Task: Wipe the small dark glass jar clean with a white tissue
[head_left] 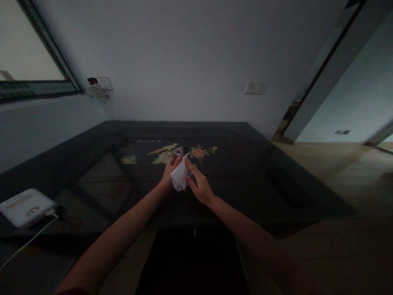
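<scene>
My left hand (168,171) is closed around a small, shiny, dark or see-through object (178,153), whose kind I cannot make out in the dim light. A white tissue (180,175) hangs between my two hands and covers part of the left fingers. My right hand (199,185) pinches this tissue at its right edge, close beside the shiny object. Both hands are above the middle of a dark glossy table (233,184).
A white box-shaped device (27,207) with a cable (29,241) sits at the table's left edge. On the right lies a long dark object (288,186). The tabletop carries a printed flower picture (198,153). Wall sockets (256,87) are behind the table.
</scene>
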`<state>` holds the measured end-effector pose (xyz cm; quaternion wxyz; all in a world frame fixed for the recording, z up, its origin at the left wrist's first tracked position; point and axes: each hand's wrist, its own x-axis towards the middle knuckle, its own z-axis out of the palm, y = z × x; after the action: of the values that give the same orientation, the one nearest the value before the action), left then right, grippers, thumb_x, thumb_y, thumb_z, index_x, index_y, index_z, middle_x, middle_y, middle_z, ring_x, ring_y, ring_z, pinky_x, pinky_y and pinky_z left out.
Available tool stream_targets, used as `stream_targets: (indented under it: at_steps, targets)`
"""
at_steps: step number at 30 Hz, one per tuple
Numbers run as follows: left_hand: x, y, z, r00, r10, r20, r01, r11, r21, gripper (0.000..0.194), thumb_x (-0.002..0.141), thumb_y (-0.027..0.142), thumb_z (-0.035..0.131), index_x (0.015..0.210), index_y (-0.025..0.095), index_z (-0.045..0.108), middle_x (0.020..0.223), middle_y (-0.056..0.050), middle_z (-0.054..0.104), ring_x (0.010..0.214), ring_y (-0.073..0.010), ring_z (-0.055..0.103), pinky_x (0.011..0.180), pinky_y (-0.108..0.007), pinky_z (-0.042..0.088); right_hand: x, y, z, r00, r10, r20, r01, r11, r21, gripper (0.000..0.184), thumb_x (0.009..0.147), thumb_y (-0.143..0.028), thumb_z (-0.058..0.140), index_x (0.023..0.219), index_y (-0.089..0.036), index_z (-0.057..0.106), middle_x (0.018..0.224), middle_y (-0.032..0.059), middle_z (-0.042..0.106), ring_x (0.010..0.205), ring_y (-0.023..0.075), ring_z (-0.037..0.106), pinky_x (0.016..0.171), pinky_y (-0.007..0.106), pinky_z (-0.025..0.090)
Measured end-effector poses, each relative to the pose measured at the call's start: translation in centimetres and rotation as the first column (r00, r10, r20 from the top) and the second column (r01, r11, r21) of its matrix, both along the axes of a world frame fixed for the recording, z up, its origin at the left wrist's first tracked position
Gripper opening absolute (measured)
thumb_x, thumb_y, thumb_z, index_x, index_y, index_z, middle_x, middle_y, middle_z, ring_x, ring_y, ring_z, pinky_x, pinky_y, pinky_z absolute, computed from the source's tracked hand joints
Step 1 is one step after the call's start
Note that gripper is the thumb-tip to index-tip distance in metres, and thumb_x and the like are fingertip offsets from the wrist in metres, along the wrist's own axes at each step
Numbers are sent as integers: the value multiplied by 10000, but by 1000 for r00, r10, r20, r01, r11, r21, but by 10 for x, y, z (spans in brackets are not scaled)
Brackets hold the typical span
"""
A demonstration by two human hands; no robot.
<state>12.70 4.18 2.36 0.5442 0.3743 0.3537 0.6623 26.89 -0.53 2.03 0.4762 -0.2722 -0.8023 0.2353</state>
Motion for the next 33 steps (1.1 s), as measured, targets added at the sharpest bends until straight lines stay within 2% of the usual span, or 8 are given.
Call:
stream_targets:
  at_steps: [5,8,11,16,22,27,30,33]
  targets:
    - [4,-1,-2,999,-32,-14,33,998,48,352,650,260,734,979,176,640,859,-13,683,751,-157,641,708,-253,486,-1,0,1,998,10,-64,-12,999,-36,597,940,-489,352,1476,-287,186,1538,5,235,1415,183,222,1172,415,194]
    - [6,-6,0,989,-20,-144,35,995,98,515,556,150,773,1049,171,625,942,-37,689,875,-193,637,827,-281,472,-2,5,-3,988,-32,-149,17,995,-102,623,921,-532,368,1470,-279,216,1537,13,239,1416,188,223,1170,415,193]
    - [8,-10,1,968,-1,-250,36,990,135,722,504,95,791,1182,168,555,1034,-80,672,966,-224,622,905,-325,449,-3,13,-6,963,-43,-267,-10,981,-194,700,883,-591,407,1461,-232,242,1513,70,301,1391,210,291,1150,416,247]
    - [9,-15,6,875,90,-475,57,957,285,761,523,157,810,1232,217,541,1192,-91,606,1136,-257,550,1029,-378,368,-2,27,-7,907,-25,-420,-103,955,-278,792,802,-701,431,1406,-200,325,1419,123,450,1291,244,456,1077,410,376]
    - [10,-18,9,741,222,-633,63,916,396,794,503,220,844,1242,229,553,1189,-101,593,1118,-274,538,1034,-401,350,4,39,-9,701,-188,-688,-274,819,-504,484,751,-406,661,1170,-188,551,1182,88,656,1048,235,645,942,398,505]
    - [4,-11,5,661,334,-672,11,891,454,821,568,278,816,1309,218,468,1260,-111,533,1133,-265,523,1026,-421,371,17,44,-8,511,-418,-751,-353,694,-627,171,727,-183,607,892,-156,645,845,36,743,807,197,707,797,331,566]
    - [1,-7,3,652,351,-672,-17,893,450,881,573,280,813,1348,219,396,1284,-111,515,1145,-261,525,1024,-437,385,28,47,-5,454,-524,-720,-353,636,-686,106,716,-123,592,804,-153,644,733,14,735,698,167,703,727,275,570]
    - [3,-6,0,667,344,-661,-12,892,452,912,558,285,822,1345,217,367,1321,-121,485,1172,-265,520,1029,-442,396,46,50,-2,478,-534,-697,-324,630,-705,91,719,-121,620,798,-152,651,747,17,738,691,152,700,699,234,565]
